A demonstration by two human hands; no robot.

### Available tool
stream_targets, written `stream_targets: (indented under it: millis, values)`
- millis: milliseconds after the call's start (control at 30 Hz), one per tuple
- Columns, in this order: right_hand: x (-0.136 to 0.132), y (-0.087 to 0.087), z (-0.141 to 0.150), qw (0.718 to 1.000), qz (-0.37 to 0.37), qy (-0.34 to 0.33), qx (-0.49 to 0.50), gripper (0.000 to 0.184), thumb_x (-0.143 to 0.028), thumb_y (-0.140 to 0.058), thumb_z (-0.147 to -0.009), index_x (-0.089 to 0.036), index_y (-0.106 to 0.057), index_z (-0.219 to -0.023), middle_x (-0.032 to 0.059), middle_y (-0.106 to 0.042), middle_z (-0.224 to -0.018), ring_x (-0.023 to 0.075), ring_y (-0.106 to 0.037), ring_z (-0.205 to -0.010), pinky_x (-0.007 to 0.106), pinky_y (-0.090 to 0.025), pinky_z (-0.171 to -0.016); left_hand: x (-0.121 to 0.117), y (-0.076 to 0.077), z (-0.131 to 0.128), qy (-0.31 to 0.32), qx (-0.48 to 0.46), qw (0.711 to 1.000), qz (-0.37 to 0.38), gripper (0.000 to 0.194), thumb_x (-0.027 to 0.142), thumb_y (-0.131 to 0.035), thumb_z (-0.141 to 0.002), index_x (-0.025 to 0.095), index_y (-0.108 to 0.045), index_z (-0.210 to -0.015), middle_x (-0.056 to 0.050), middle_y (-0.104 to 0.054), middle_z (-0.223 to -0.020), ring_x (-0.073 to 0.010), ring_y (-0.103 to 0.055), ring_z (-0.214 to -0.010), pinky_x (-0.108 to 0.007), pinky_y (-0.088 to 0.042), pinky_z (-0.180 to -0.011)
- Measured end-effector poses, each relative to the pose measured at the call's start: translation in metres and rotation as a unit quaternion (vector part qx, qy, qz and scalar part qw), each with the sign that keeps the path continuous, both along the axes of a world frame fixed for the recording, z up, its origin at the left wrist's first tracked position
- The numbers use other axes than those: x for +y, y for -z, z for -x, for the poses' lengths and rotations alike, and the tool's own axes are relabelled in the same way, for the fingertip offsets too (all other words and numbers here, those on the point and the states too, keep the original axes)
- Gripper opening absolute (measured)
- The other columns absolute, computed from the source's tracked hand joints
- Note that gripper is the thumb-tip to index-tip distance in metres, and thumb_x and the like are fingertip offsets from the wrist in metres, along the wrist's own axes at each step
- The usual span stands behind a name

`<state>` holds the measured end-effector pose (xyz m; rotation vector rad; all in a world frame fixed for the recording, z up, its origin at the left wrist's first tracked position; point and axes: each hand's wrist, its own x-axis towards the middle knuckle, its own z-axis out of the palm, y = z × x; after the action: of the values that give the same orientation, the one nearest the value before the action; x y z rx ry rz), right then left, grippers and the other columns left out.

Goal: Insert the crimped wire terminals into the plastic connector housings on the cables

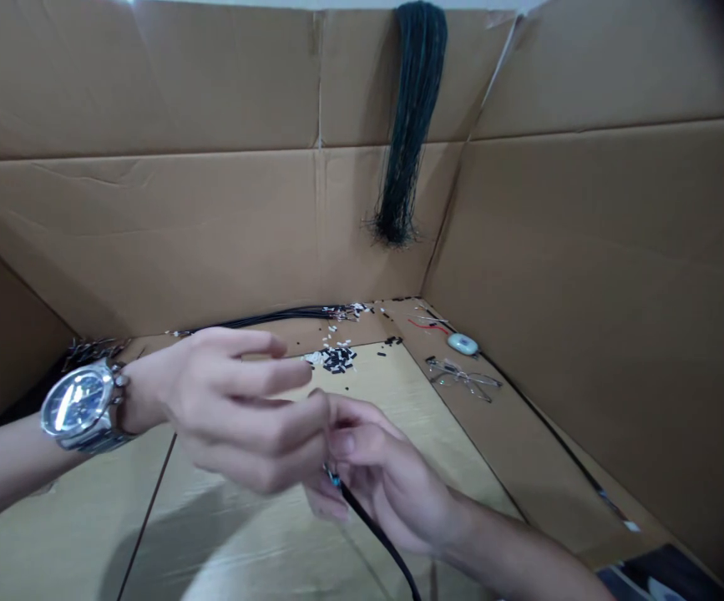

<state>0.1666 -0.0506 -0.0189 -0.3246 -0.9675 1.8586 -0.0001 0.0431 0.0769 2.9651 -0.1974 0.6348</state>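
My left hand (242,409), with a metal watch (79,405) on its wrist, is closed at the fingertips by the stripped end of a black cable (371,522). Whatever it pinches is hidden behind its own fingers. My right hand (392,476) grips the same cable near that end, its thumb and forefinger pressed together beside my left fingertips. Thin wires with a bit of blue show where the black jacket stops. From there the cable curves across the right palm and leaves at the bottom edge.
Cardboard walls surround the work surface (399,376). Small black and white pieces (336,359) lie scattered before several black cables (274,317). Dark green wires (417,108) hang over the back wall. Eyeglasses (462,376), a pale rounded device (463,343) and a long cable (543,421) lie right.
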Motion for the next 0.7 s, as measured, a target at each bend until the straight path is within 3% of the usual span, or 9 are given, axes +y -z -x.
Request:
stream_targets:
  millis: [67, 133, 233, 300, 367, 467, 533, 633, 700]
  values:
    - [0.001, 0.0, -0.004, 0.996, -0.025, 0.08, -0.031, 0.02, -0.031, -0.073, -0.079, -0.02, -0.057, -0.075, -0.0055, -0.045, -0.066, 0.0087, -0.037, -0.054, 0.022, -0.034, -0.049, -0.005, 0.012, 0.002, -0.045, -0.075, 0.996, 0.006, 0.009, 0.019, -0.067, -0.089, 0.028, -0.069, -0.09, -0.002, -0.074, -0.082, -0.0184, -0.069, -0.07, -0.027, -0.054, -0.056]
    - [0.003, 0.002, -0.007, 0.983, -0.086, 0.143, -0.074, 0.02, -0.031, -0.072, -0.082, -0.02, -0.058, -0.073, -0.0046, -0.047, -0.066, 0.0105, -0.038, -0.059, 0.023, -0.033, -0.053, -0.014, 0.026, 0.005, -0.115, -0.085, 0.985, 0.095, 0.01, 0.017, -0.056, -0.095, 0.02, -0.066, -0.096, -0.004, -0.071, -0.081, -0.0162, -0.065, -0.068, -0.025, -0.052, -0.059]
    - [0.005, 0.004, -0.01, 0.946, -0.194, 0.208, -0.153, 0.015, -0.023, -0.067, -0.084, -0.021, -0.058, -0.072, -0.0034, -0.049, -0.067, 0.0122, -0.043, -0.063, 0.025, -0.035, -0.055, -0.026, 0.042, 0.008, -0.119, -0.027, 0.962, 0.243, 0.019, 0.017, -0.045, -0.1, 0.018, -0.061, -0.088, -0.002, -0.064, -0.076, -0.0139, -0.059, -0.065, -0.024, -0.049, -0.061]
    - [0.004, 0.003, -0.01, 0.908, -0.251, 0.263, -0.209, 0.015, -0.015, -0.064, -0.082, -0.021, -0.056, -0.07, -0.0038, -0.049, -0.067, 0.012, -0.045, -0.062, 0.025, -0.036, -0.055, -0.032, 0.047, 0.009, -0.111, -0.018, 0.95, 0.292, 0.02, 0.017, -0.046, -0.099, 0.018, -0.059, -0.083, -0.002, -0.062, -0.073, -0.0143, -0.057, -0.066, -0.025, -0.047, -0.063]
    - [0.002, 0.001, -0.009, 0.852, -0.32, 0.332, -0.249, 0.018, -0.008, -0.061, -0.078, -0.021, -0.053, -0.07, -0.0046, -0.047, -0.066, 0.0111, -0.045, -0.06, 0.025, -0.036, -0.054, -0.036, 0.049, 0.009, -0.119, -0.021, 0.938, 0.325, 0.021, 0.017, -0.049, -0.098, 0.019, -0.058, -0.079, -0.001, -0.06, -0.07, -0.014, -0.055, -0.064, -0.025, -0.045, -0.062]
    - [-0.001, -0.002, -0.01, 0.742, -0.441, 0.415, -0.286, 0.021, -0.002, -0.058, -0.074, -0.022, -0.053, -0.076, -0.0042, -0.047, -0.067, 0.011, -0.046, -0.06, 0.026, -0.038, -0.054, -0.042, 0.055, 0.008, -0.138, -0.029, 0.905, 0.402, 0.031, 0.022, -0.051, -0.099, 0.018, -0.056, -0.069, 0.0, -0.056, -0.063, -0.0124, -0.05, -0.058, -0.025, -0.041, -0.057]
    - [-0.001, -0.002, -0.012, 0.656, -0.515, 0.448, -0.321, 0.022, 0.0, -0.058, -0.075, -0.021, -0.055, -0.08, -0.0036, -0.047, -0.066, 0.012, -0.043, -0.06, 0.027, -0.041, -0.054, -0.047, 0.064, 0.006, -0.152, -0.048, 0.854, 0.496, 0.038, 0.029, -0.052, -0.1, 0.018, -0.053, -0.063, 0.001, -0.053, -0.057, -0.0106, -0.047, -0.053, -0.023, -0.038, -0.052]
    - [0.002, 0.0, -0.018, 0.521, -0.604, 0.467, -0.382, 0.017, -0.002, -0.057, -0.081, -0.019, -0.058, -0.08, -0.0025, -0.047, -0.062, 0.0141, -0.036, -0.06, 0.029, -0.041, -0.052, -0.056, 0.082, 0.002, -0.174, -0.089, 0.741, 0.642, 0.045, 0.041, -0.054, -0.099, 0.018, -0.05, -0.06, 0.004, -0.049, -0.052, -0.0077, -0.042, -0.044, -0.02, -0.034, -0.045]
    - [0.004, 0.001, -0.021, 0.467, -0.633, 0.459, -0.414, 0.018, -0.004, -0.056, -0.085, -0.018, -0.06, -0.075, -0.0012, -0.048, -0.061, 0.0151, -0.035, -0.061, 0.03, -0.04, -0.051, -0.06, 0.09, -0.001, -0.186, -0.111, 0.694, 0.687, 0.047, 0.045, -0.058, -0.097, 0.017, -0.05, -0.059, 0.005, -0.046, -0.049, -0.0063, -0.039, -0.04, -0.019, -0.032, -0.042]
